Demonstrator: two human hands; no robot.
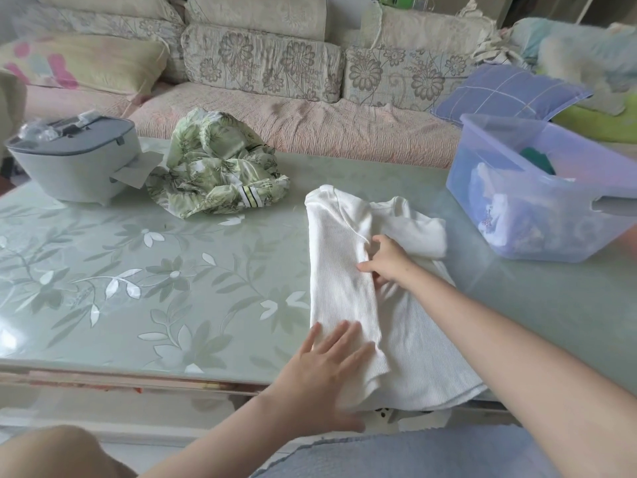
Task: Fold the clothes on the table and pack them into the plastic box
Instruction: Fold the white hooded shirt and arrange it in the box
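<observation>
A white ribbed shirt lies on the table near the front edge, its left side folded over toward the middle. My left hand rests flat with straight fingers on the shirt's lower left corner. My right hand presses on the middle of the shirt at the fold's edge, its fingertips tucked into the cloth. A crumpled green leaf-print garment sits unfolded at the table's back. The translucent plastic box stands at the right and holds several folded clothes.
A grey lidded appliance stands at the table's back left with a paper tag. A sofa with floral cushions runs behind the table. A blue checked pillow lies behind the box.
</observation>
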